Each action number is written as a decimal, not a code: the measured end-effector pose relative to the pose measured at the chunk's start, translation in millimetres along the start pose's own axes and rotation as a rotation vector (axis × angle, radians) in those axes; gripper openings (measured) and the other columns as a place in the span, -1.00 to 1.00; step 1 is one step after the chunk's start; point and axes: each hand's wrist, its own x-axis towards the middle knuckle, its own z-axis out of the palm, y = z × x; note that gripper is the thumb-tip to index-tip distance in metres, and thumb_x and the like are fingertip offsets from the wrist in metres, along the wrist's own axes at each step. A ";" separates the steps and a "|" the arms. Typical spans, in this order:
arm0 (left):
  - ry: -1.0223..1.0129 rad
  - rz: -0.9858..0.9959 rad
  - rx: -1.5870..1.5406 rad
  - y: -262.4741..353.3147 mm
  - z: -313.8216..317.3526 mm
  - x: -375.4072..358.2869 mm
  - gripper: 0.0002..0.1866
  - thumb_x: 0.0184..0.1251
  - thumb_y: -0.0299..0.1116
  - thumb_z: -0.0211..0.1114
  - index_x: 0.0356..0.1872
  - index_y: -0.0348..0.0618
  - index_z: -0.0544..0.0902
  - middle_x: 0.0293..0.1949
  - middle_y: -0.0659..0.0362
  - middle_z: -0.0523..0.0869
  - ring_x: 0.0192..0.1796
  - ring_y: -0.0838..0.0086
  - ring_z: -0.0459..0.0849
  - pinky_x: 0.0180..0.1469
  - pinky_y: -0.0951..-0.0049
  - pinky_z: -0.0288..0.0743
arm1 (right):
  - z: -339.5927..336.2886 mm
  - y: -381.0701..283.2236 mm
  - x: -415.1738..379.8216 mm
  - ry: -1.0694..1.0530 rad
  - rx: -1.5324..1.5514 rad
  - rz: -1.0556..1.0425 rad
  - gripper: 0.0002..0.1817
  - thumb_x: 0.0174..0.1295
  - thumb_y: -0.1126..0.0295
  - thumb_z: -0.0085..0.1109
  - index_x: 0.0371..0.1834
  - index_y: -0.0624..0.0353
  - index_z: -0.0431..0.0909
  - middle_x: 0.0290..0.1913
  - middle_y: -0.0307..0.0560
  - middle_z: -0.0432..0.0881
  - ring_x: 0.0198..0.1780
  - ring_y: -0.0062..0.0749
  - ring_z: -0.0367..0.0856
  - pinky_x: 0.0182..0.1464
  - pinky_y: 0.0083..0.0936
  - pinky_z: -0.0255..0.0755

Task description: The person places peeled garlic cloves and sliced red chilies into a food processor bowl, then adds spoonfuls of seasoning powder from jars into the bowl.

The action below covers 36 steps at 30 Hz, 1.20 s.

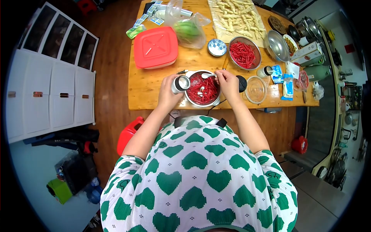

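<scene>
My left hand [167,92] is wrapped around a small glass jar [181,84] with a dark rim and white contents. The jar is tilted beside the left rim of a white-rimmed bowl [188,97]. Red chili peppers [207,92] fill this bowl around a central post. Between the fingers of my right hand [228,83] is the handle of a white spoon [205,76]. Its head is above the peppers near the far rim; I cannot make out what it carries. A round black lid [242,84] lies just right of my right hand.
A metal colander [258,63] of red chilies stands behind my right hand, near a patterned lidded bowl [217,47]. A glass bowl [256,89], another jar [265,71] and blue packets [287,87] are rightward. A red-lidded container [155,46] sits left; pale peppers [237,17] lie behind.
</scene>
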 end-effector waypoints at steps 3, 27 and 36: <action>-0.007 0.008 0.005 0.0 0.7 0.9 -0.29 -0.09 -0.58 0.58 0.21 -0.17 0.54 0.12 -0.06 0.62 0.22 -0.03 0.61 0.30 0.15 0.50 | -4.0 -2.5 -7.0 0.053 -0.410 -0.364 -0.82 0.43 0.36 0.30 -0.09 0.23 0.79 -0.28 0.06 0.80 -0.26 -0.16 0.80 -0.15 -0.37 0.63; -0.202 0.150 -0.058 23.3 25.9 10.8 -0.30 -0.14 -0.60 0.59 0.16 -0.14 0.55 0.14 -0.04 0.62 0.28 -0.05 0.58 0.34 0.14 0.48 | -5.1 -32.0 -52.0 -0.330 0.080 -0.208 -0.82 0.48 0.38 0.24 -0.09 0.26 0.75 -0.28 -0.05 0.75 -0.26 -0.32 0.71 -0.14 -0.41 0.57; -0.217 0.108 -0.047 23.4 24.8 8.1 -0.27 -0.12 -0.61 0.57 0.20 -0.10 0.53 0.17 -0.04 0.60 0.31 -0.05 0.56 0.36 0.14 0.46 | 3.0 -6.4 -47.5 -0.200 0.630 0.351 -0.70 0.62 0.24 0.11 -0.01 0.23 0.73 -0.39 -0.31 0.64 -0.39 -0.66 0.56 -0.25 -0.69 0.49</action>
